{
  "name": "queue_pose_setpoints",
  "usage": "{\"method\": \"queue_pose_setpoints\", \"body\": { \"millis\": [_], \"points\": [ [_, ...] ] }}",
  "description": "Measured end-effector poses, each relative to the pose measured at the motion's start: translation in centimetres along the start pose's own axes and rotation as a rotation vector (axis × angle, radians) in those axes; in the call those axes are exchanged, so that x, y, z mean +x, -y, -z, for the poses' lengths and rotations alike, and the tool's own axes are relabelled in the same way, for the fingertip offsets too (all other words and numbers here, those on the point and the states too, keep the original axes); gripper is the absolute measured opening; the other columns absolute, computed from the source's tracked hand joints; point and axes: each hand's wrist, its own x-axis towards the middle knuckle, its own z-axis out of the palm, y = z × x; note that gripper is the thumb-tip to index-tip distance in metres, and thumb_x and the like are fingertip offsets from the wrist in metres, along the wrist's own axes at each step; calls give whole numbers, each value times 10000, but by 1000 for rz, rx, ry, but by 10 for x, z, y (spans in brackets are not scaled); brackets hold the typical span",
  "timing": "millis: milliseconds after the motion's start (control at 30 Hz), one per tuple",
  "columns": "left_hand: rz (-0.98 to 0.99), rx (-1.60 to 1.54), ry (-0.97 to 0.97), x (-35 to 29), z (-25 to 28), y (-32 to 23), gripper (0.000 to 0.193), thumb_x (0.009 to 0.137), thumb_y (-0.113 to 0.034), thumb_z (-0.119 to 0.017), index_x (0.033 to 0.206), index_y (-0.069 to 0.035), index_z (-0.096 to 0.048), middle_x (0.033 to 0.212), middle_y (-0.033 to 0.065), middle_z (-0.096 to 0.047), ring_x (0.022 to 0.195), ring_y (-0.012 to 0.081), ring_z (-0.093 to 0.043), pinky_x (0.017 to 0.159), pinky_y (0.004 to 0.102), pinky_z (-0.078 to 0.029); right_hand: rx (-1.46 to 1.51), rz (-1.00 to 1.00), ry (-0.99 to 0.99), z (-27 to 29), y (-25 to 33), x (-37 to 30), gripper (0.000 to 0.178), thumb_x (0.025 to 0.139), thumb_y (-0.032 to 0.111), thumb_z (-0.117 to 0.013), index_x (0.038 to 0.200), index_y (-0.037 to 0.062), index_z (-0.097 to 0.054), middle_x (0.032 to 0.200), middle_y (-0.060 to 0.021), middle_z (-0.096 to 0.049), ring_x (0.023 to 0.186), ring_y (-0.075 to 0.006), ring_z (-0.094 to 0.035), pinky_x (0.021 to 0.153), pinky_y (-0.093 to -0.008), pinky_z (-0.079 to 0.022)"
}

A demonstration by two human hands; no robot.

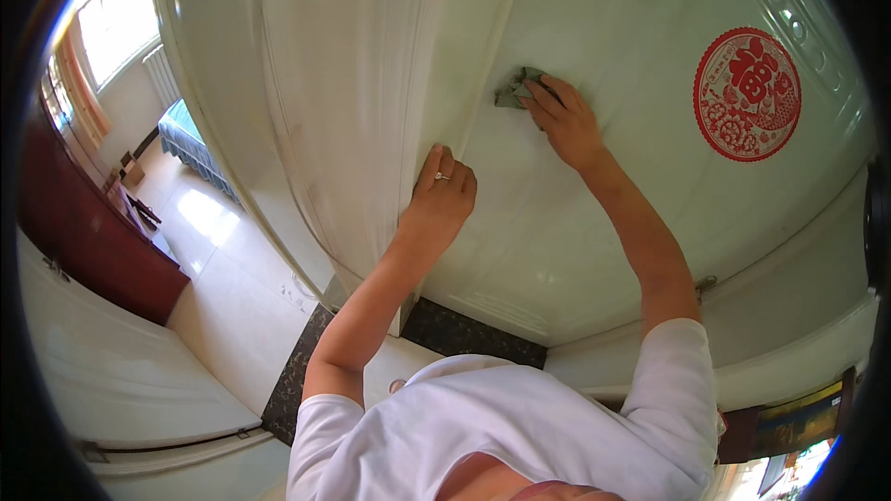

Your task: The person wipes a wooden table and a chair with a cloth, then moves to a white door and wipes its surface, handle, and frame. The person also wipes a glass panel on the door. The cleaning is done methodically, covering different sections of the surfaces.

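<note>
My right hand [568, 125] presses a folded grey-green cloth [516, 91] to the pale, glossy face of a door [548, 213]. The fingers are closed over the cloth, and part of it sticks out to their left. Lower and to the left, my left hand [445, 190], with a ring on one finger, is curled at the door's edge [464, 102]. Its fingertips are partly hidden. A round red paper-cut decoration [748, 95] is stuck on the door, to the right of the cloth.
A pale door frame [343, 83] rises at my left. Past it are a tiled floor [218, 315], a bed with a blue cover [190, 144], a dark red door [93, 223] and a bright window [116, 19]. A dark stone threshold [473, 329] lies below the door.
</note>
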Motion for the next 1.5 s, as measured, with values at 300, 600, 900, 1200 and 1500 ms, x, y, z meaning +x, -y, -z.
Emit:
{"method": "queue_pose_setpoints", "body": {
  "millis": [300,600,900,1200,1500],
  "points": [
    [12,-41,-7,1,-1,1,229,798,-74,-589,1005,-10,-661,955,113,-632,1138,288,-571,1182,455,-282,29,-33,62,-1,12,-49,314,825,72,-641,1133,83,-700,1371,-36,-558,1302,-282,-457,1092,-449,-415],
    [11,-63,6,-3,-6,1,232,801,-64,-589,1013,-10,-666,951,110,-635,1134,280,-576,1187,454,-263,20,-92,110,-4,24,-34,290,851,93,-645,1135,94,-705,1394,-22,-558,1325,-262,-445,1132,-449,-366],
    [-1,-37,31,-1,1,-1,216,798,-54,-591,1002,-19,-651,918,97,-612,1116,274,-579,1196,443,-262,-25,-171,66,-2,35,-4,296,836,100,-666,1128,98,-716,1359,-19,-586,1309,-256,-466,1101,-451,-405],
    [-23,19,25,-2,1,0,222,780,-67,-614,996,-35,-654,888,85,-611,1092,267,-592,1193,438,-268,-77,-178,76,0,36,-15,327,817,71,-673,1139,112,-710,1370,-19,-577,1290,-265,-482,1088,-460,-411],
    [-6,48,-4,-3,-3,-2,209,787,-68,-621,993,-46,-653,849,58,-590,985,232,-612,1188,437,-268,-58,-193,35,-5,35,-30,250,843,89,-678,1090,101,-719,1392,-8,-566,1286,-262,-483,1083,-469,-409]
  ]
}}
